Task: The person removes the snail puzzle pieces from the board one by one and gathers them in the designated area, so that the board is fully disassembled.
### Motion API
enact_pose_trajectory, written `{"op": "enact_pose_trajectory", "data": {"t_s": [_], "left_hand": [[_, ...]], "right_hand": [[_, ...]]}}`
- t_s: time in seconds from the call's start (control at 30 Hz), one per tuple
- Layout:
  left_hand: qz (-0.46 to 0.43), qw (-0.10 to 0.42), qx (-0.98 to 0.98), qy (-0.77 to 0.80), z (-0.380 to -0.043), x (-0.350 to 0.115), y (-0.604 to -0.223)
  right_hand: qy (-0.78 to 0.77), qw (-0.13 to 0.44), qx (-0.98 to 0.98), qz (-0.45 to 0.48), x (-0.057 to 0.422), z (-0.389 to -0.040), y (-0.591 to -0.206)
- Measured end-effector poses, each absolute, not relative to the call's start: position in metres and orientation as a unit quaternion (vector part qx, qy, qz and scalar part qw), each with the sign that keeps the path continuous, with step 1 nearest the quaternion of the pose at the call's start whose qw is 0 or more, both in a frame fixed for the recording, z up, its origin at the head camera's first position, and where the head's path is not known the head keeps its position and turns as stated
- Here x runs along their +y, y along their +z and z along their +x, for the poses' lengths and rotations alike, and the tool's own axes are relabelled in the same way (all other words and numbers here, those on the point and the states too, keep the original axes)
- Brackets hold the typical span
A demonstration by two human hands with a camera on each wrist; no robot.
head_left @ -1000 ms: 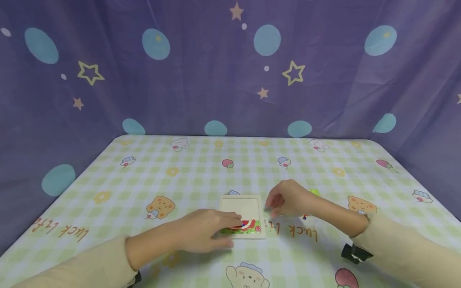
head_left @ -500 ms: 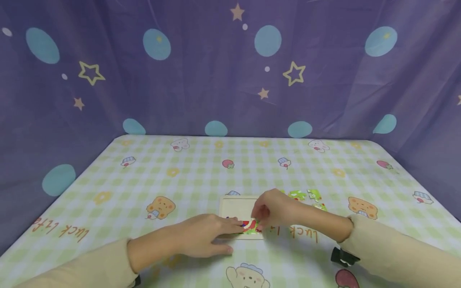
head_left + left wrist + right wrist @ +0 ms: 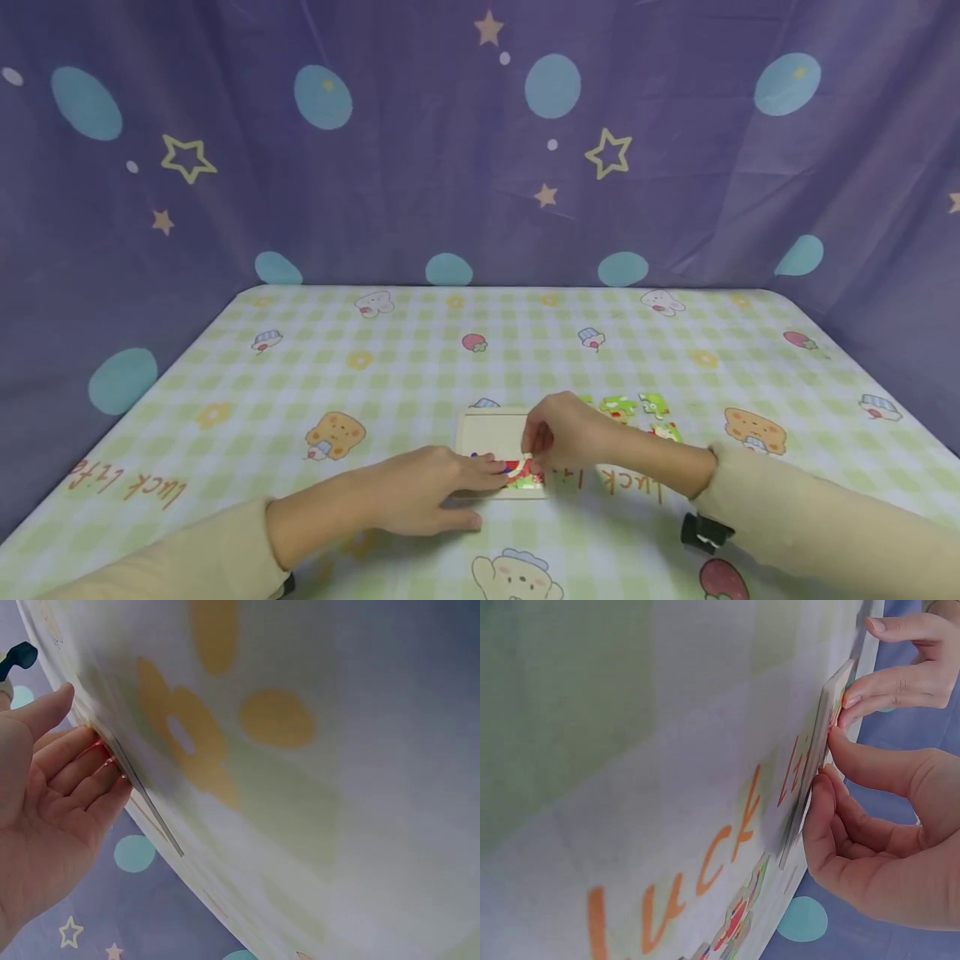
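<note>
A shallow wooden puzzle tray (image 3: pixel 491 432) lies on the table, its far part bare. Red, white and green puzzle pieces (image 3: pixel 527 482) fill part of its near side. My left hand (image 3: pixel 427 492) lies across the near left of the tray; its extended fingers rest on the pieces, and the thumb sits off the frame. Over the tray's right side, my right hand (image 3: pixel 572 429) pinches a puzzle piece between thumb and curled fingers, mostly covered by them. In the right wrist view, those fingertips (image 3: pixel 821 784) meet the tray's edge (image 3: pixel 799 825).
Several loose puzzle pieces (image 3: pixel 619 406), green with red and white, lie right of the tray, partly behind the right forearm. A checked cloth (image 3: pixel 420 375) with printed cartoons covers the table. Behind its far edge hangs a purple curtain (image 3: pixel 450 167).
My right hand has moved left from beside the tray to over its right side, uncovering loose pieces. It shifts little in the last half second. The left hand stays nearly still.
</note>
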State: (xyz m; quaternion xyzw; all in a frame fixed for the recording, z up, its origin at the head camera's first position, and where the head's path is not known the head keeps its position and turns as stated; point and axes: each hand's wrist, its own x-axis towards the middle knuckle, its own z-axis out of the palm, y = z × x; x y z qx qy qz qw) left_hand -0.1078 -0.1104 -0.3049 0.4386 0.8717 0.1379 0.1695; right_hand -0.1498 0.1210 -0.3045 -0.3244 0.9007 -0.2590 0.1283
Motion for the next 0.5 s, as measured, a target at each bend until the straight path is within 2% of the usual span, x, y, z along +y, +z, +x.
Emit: {"op": "enact_pose_trajectory", "data": {"t_s": [0.5], "left_hand": [[0.440, 0.163, 0.874, 0.129, -0.1085, -0.1090, -0.3052]], "right_hand": [[-0.298, 0.166, 0.902, -0.266, 0.1215, -0.1533, -0.3069]]}}
